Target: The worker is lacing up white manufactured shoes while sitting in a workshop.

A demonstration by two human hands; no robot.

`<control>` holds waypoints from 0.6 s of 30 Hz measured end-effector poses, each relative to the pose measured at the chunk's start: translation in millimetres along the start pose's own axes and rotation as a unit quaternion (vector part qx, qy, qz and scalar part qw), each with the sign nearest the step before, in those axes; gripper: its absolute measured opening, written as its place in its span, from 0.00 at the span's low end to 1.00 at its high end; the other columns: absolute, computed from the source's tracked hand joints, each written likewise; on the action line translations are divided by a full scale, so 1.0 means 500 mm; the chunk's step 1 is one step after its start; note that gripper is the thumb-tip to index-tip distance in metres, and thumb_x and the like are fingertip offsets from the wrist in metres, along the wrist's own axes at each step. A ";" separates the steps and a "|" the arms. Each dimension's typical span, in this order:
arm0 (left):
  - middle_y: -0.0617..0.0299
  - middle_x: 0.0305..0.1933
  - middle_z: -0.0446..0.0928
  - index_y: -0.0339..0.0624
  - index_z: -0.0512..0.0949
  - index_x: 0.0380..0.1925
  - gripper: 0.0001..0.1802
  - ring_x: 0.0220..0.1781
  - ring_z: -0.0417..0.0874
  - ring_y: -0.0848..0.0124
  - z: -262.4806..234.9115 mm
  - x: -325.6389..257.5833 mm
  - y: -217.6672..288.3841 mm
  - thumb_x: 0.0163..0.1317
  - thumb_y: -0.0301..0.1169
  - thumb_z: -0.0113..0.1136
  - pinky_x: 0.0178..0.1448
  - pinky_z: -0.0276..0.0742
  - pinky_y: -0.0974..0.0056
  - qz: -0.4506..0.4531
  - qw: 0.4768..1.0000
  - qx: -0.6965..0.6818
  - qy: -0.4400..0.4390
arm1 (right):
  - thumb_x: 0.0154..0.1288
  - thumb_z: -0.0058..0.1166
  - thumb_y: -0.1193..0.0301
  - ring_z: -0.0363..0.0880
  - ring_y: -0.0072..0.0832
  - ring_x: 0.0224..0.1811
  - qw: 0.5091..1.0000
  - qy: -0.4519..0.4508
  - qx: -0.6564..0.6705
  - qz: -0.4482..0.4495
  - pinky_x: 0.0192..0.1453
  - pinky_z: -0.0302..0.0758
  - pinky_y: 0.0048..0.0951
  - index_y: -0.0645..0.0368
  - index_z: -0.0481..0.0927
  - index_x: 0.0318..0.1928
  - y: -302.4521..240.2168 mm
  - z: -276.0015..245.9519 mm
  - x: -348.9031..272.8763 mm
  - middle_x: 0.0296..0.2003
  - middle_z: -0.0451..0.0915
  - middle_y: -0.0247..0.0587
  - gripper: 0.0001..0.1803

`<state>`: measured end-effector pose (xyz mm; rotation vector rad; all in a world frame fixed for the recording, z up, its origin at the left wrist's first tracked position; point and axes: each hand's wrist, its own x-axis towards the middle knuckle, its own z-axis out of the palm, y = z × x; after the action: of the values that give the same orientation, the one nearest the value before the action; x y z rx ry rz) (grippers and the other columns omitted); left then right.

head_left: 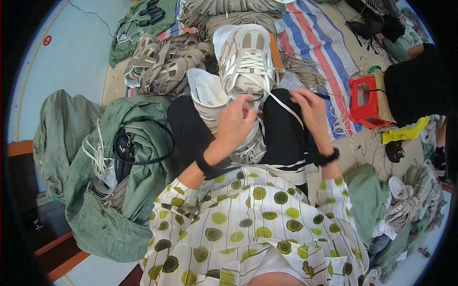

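A beige and white sneaker (249,52) rests in front of me between my knees, its toe pointing away. White shoelaces (253,66) are threaded across its front. My left hand (237,121) is at the near end of this sneaker, fingers curled in; what they hold is hidden. A loose shoelace end (286,106) arcs from the sneaker over my right knee. Beside that lace my right hand (310,108) is raised, its fingers apart, with nothing plain to see in them. Left of the sneaker stands another shoe (205,90) with a pale lining.
Several beige shoe uppers (171,64) are heaped at the far left. A green sack (109,214) with a small black bag (124,148) lies at my left. A red plastic stool (365,102) stands at the right. A striped sheet (315,38) covers the floor ahead.
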<state>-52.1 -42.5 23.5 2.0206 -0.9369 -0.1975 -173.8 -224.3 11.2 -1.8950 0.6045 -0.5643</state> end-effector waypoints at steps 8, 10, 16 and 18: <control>0.59 0.27 0.77 0.30 0.70 0.43 0.16 0.22 0.76 0.76 0.087 0.014 0.005 0.58 0.30 0.50 0.27 0.71 0.74 -0.360 0.758 -0.530 -0.127 | 0.53 0.49 0.74 0.77 0.42 0.33 0.954 -0.002 -0.273 -0.120 0.35 0.71 0.36 0.60 0.74 0.35 -0.003 0.102 0.095 0.29 0.77 0.46 0.07; 0.59 0.28 0.77 0.32 0.72 0.38 0.12 0.21 0.76 0.75 0.081 0.011 0.006 0.58 0.30 0.50 0.26 0.71 0.73 -0.373 0.714 -0.580 -0.124 | 0.53 0.49 0.75 0.77 0.42 0.32 0.950 0.011 -0.282 -0.132 0.34 0.71 0.37 0.60 0.73 0.33 -0.006 0.099 0.100 0.28 0.77 0.46 0.06; 0.51 0.25 0.70 0.38 0.73 0.27 0.03 0.25 0.72 0.54 -0.141 -0.040 -0.020 0.53 0.26 0.53 0.29 0.68 0.61 0.169 0.980 0.042 -0.091 | 0.52 0.48 0.75 0.75 0.46 0.30 0.943 0.055 -0.293 -0.146 0.32 0.70 0.43 0.58 0.69 0.32 -0.028 0.072 0.119 0.28 0.75 0.47 0.05; 0.54 0.25 0.72 0.41 0.74 0.25 0.02 0.27 0.75 0.54 -0.261 -0.035 -0.069 0.53 0.26 0.52 0.30 0.71 0.59 0.121 0.972 0.196 -0.034 | 0.52 0.48 0.74 0.75 0.47 0.28 0.950 0.062 -0.268 -0.152 0.30 0.69 0.43 0.58 0.69 0.32 -0.033 0.078 0.127 0.27 0.75 0.47 0.05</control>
<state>14.3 65.6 72.2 2.2378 -1.3400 0.0600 -98.1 -232.0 19.3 -2.5067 0.5895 -0.7776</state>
